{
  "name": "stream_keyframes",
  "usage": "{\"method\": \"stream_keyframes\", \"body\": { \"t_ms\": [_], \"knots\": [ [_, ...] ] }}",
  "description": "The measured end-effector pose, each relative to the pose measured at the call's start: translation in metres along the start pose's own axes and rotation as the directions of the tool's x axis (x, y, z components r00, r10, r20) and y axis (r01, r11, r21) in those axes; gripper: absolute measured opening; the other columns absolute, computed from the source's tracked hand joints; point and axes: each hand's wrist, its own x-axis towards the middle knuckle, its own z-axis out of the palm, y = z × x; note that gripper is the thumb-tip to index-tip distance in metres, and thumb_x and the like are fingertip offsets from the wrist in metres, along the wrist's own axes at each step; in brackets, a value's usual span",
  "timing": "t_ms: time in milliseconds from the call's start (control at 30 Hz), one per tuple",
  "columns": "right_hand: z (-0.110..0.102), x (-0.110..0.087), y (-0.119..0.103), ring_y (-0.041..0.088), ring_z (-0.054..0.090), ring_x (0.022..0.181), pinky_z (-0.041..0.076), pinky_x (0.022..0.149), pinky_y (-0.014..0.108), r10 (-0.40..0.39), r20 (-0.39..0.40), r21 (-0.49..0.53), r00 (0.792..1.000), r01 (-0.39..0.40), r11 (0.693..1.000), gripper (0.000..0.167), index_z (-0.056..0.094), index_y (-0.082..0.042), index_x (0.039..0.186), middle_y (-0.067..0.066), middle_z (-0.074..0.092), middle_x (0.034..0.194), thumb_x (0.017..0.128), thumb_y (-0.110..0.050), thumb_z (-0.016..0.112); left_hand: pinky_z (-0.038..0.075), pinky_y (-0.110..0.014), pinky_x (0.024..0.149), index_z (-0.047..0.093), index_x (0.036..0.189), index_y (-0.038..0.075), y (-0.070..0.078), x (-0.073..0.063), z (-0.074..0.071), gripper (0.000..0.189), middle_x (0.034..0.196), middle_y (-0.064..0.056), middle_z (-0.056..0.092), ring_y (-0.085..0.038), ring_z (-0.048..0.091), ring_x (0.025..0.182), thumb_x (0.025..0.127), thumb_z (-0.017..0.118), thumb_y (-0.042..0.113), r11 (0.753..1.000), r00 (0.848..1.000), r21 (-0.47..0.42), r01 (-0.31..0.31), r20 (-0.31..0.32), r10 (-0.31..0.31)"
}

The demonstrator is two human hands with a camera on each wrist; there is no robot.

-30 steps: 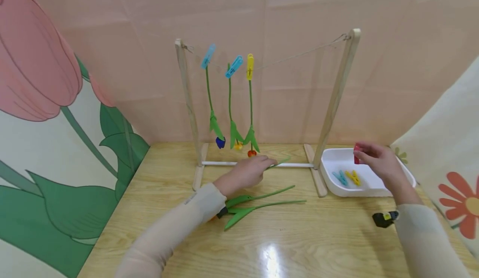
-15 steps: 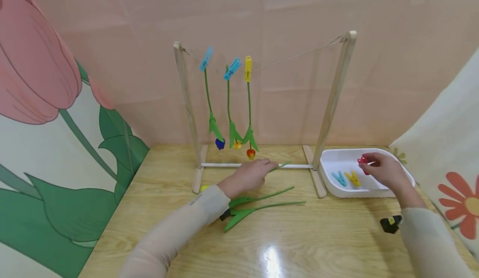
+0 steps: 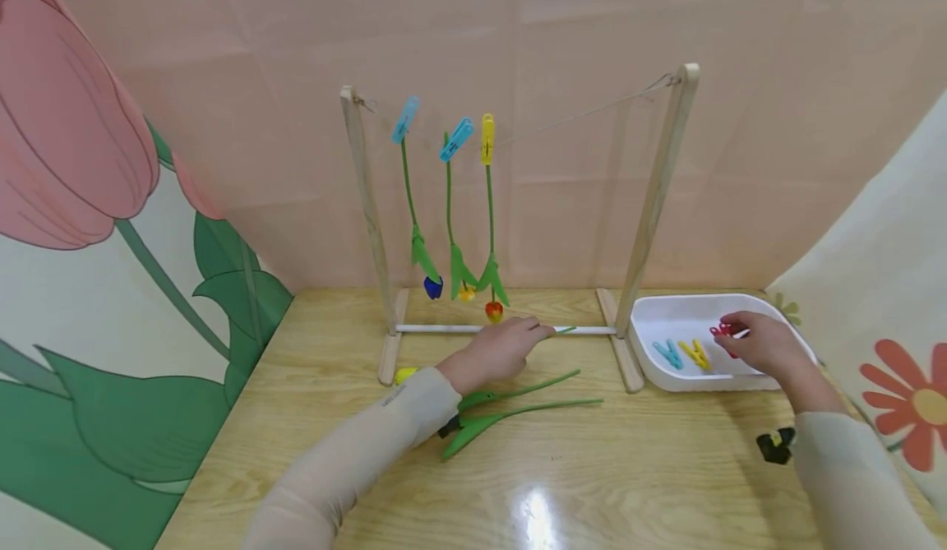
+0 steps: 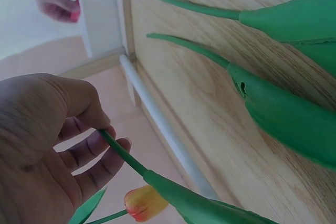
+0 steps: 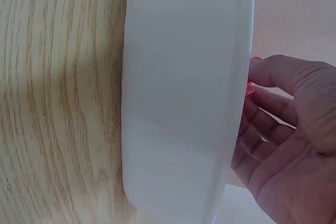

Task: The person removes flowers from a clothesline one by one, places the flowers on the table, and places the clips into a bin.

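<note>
My left hand [image 3: 503, 351] pinches the thin green stem [image 4: 123, 153] of an artificial tulip between thumb and fingers; its leaf [image 4: 205, 205] runs off the lower edge of the left wrist view. Over the white tray [image 3: 755, 381], my right hand [image 3: 762, 340] pinches a red clothespin [image 3: 723, 332], partly hidden behind the tray wall in the right wrist view. A blue clothespin [image 3: 668, 355] and a yellow clothespin [image 3: 695, 354] lie in the tray. Two more green tulip stems [image 3: 555, 404] lie on the table under my left forearm, which hides their blooms.
Behind the hands stands a wooden frame [image 3: 654, 205] with a string [image 3: 584, 114] across its top. Three tulips hang upside down from it by two blue clothespins [image 3: 457, 140] and a yellow one. A white rod [image 3: 436, 329] joins the frame's feet.
My right hand has lowered the red clothespin into the tray and turned it. The left hand has shifted slightly, still holding its tulip stem. The view has moved a little.
</note>
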Motion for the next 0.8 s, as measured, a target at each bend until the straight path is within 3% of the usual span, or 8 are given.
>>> {"method": "stream_keyframes", "body": {
  "t_ms": [300, 500, 633, 800],
  "knots": [
    [-0.002, 0.001, 0.006, 0.039, 0.061, 0.091, 0.049, 0.069, 0.036, 0.035, 0.002, -0.035, 0.999, -0.034, 0.999, 0.052, 0.057, 0.018, 0.120, 0.032, 0.065, 0.105, 0.093, -0.024, 0.071, 0.048, -0.016, 0.066, 0.047, 0.151, 0.025, 0.002, 0.003, 0.003, 0.060, 0.127, 0.004, 0.060, -0.013, 0.060, 0.115, 0.099, 0.055, -0.004, 0.999, 1.000, 0.039, -0.007, 0.002, 0.007],
    [-0.005, 0.001, 0.007, 0.048, 0.059, 0.097, 0.050, 0.079, 0.055, 0.037, 0.007, -0.036, 0.999, -0.037, 0.999, 0.059, 0.052, 0.019, 0.126, 0.037, 0.062, 0.112, 0.094, -0.027, 0.070, 0.050, -0.017, 0.072, 0.049, 0.150, 0.024, 0.000, 0.005, 0.007, 0.057, 0.124, 0.005, 0.060, -0.012, 0.060, 0.112, 0.100, 0.055, -0.002, 0.999, 1.000, 0.038, -0.023, -0.016, 0.023],
    [-0.007, 0.001, 0.006, 0.055, 0.056, 0.103, 0.047, 0.085, 0.064, 0.028, -0.002, -0.041, 1.000, -0.028, 0.999, 0.064, 0.050, 0.018, 0.130, 0.039, 0.059, 0.116, 0.094, -0.032, 0.069, 0.049, -0.017, 0.066, 0.049, 0.150, 0.025, -0.001, 0.004, 0.004, 0.058, 0.127, 0.004, 0.060, -0.013, 0.060, 0.112, 0.098, 0.061, 0.002, 1.000, 1.000, 0.025, -0.020, -0.012, 0.020],
    [-0.009, 0.002, -0.002, 0.053, 0.058, 0.103, 0.049, 0.083, 0.062, 0.008, -0.015, -0.035, 1.000, -0.009, 0.999, 0.063, 0.051, 0.015, 0.131, 0.038, 0.059, 0.117, 0.096, -0.034, 0.068, 0.045, -0.018, 0.053, 0.049, 0.149, 0.023, -0.004, 0.000, -0.004, 0.059, 0.132, 0.002, 0.059, -0.015, 0.060, 0.110, 0.095, 0.060, 0.003, 1.000, 1.000, -0.024, 0.007, -0.013, -0.007]
  ]
}}
